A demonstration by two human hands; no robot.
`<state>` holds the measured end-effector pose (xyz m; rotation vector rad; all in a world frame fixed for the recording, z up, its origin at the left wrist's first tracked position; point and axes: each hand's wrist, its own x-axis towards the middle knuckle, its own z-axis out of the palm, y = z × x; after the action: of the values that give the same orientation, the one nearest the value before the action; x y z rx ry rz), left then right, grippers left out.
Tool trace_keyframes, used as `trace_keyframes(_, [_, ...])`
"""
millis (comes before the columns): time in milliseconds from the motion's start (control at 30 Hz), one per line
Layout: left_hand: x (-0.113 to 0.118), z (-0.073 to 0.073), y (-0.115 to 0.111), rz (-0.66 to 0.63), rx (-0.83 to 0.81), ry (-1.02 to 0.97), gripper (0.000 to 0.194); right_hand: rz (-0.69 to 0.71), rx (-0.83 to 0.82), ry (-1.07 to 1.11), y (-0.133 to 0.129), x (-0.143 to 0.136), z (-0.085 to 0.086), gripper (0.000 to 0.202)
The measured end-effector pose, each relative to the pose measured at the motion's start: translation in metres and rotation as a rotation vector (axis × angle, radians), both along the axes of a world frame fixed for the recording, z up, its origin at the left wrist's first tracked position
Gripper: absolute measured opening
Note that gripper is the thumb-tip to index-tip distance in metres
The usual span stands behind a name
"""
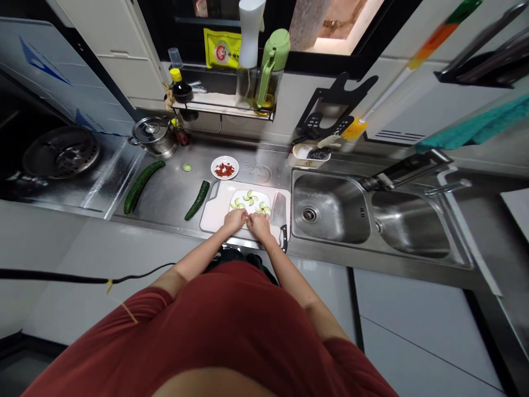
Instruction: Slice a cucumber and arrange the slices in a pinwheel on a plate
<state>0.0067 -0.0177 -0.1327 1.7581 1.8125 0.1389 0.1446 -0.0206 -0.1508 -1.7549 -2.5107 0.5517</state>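
A white plate [258,195] lies on a cutting board [212,214] and bears flower-like groups of pale green slices with red bits. My left hand [235,219] and my right hand [259,225] meet over the plate's near edge, fingers pinched together; what they hold is too small to make out. Right of the plate, a cleaver [279,209] rests on the board, its black handle toward me. Behind the board stands a small white dish [233,166] with chopped red pieces. A cut cucumber [197,200] lies left of the board.
A whole cucumber [141,187] and a green slice [187,167] lie on the steel counter. At the back left stands a lidded pot [155,138]. A double sink [330,209] is at the right. Bottles fill a wall shelf [219,108].
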Motion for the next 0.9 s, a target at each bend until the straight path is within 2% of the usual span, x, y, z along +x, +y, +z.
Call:
trace_keyframes(267, [-0.014,-0.001,0.009,0.114,0.021,-0.172,0.021,-0.061,0.021,0.052,0.003,0.008,0.007,0.021])
trace_keyframes(567, [-0.035,-0.011,0.033,0.305,0.146,-0.283,0.022,-0.186,0.066,0.217,0.003,0.023,0.017,0.022])
trace_keyframes(700, [-0.044,-0.01,0.051,0.377,0.215,-0.266,0.022,-0.211,0.075,0.295,0.001,0.027,0.022,0.022])
trace_keyframes(900, [-0.068,-0.006,0.09,0.527,0.304,-0.197,0.023,-0.234,0.085,0.314,0.002,0.031,0.028,0.024])
